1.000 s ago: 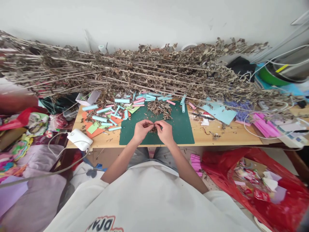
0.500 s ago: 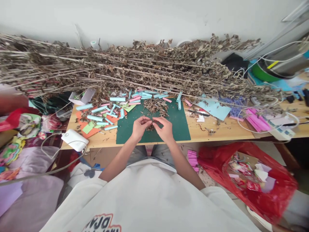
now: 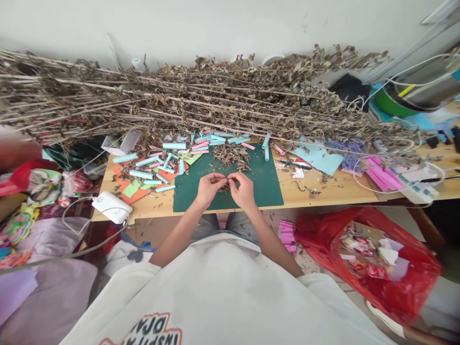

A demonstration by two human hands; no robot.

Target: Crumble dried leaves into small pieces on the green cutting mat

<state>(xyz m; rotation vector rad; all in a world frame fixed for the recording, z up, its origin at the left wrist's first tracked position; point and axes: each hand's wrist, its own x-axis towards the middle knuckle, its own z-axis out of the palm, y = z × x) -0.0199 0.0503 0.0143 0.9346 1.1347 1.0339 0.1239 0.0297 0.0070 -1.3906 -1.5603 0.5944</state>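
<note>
Over the front half of a green cutting mat (image 3: pixel 268 187), my left hand (image 3: pixel 209 188) and my right hand (image 3: pixel 241 190) meet fingertip to fingertip. Both are closed in a pinch on a small bit of dried leaf, mostly covered by the fingers. Brown crumbs of leaf lie on the mat just under them. Behind my hands is a loose heap of dried leaves (image 3: pixel 233 157). Rolled blue paper tubes (image 3: pixel 141 174) and pink paper tubes (image 3: pixel 200 148) are scattered to the left and along the mat's back edge.
Long dried plant stalks (image 3: pixel 179 100) span the back of the wooden table (image 3: pixel 118 206). A white power bank (image 3: pixel 112 207) with a cable sits at the front left corner. At right are blue paper (image 3: pixel 319 160) and a pen (image 3: pixel 296 165). Below hangs a red plastic bag (image 3: pixel 323 239) of scraps.
My fingertips stay together, with the right hand's fingers shifted slightly. The whole view has tilted a little; nothing on the table has visibly moved.
</note>
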